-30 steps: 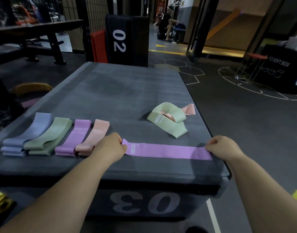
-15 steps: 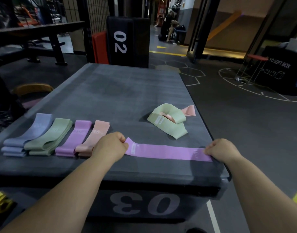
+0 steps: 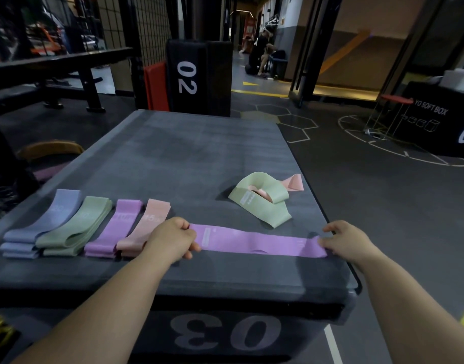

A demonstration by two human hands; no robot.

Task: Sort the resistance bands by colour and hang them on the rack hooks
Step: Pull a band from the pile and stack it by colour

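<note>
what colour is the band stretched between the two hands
Purple: the band shows best in the head view.

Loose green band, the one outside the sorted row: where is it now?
In the head view the loose green band lies on the right of the box top, tangled with a pink band, beyond the purple band stretched along the near edge.

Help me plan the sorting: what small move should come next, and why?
Probably lift the purple band and carry it left onto the purple pile. The left hand and right hand pinch its ends, it lies flat on the box, and that matching pile sits between the green pile and pink pile, close by the left hand.
</note>
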